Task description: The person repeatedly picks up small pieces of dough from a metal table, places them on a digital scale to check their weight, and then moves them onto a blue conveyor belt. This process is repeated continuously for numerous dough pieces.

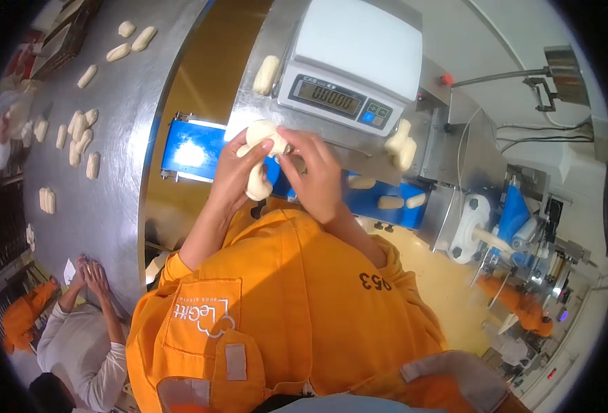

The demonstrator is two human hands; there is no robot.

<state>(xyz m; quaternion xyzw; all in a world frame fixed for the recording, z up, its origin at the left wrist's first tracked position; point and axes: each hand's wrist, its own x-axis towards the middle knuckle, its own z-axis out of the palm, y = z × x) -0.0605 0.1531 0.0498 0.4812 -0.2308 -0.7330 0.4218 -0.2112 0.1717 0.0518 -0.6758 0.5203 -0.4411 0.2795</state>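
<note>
My left hand [231, 171] is closed around pale dough in front of my chest. One rounded dough piece [261, 132] shows above its fingers, and a second dough lump [257, 184] hangs below them; whether the two are joined is hidden. My right hand [318, 177] pinches the right end of the upper dough between thumb and fingers. A small dark spot shows at those fingertips, too small to make out. Just beyond stands a digital scale [359, 51] with a bare white plate. Dough rolls lie on either side of it, one on the left [266, 74] and a clump on the right [402, 146].
Under my hands runs a blue conveyor belt [204, 146] carrying several dough pieces [391, 202]. To the left, a long steel table [122, 89] holds more dough rolls [80, 127]; a co-worker's hands [94, 275] rest at its near edge. Machinery [470, 227] stands at the right.
</note>
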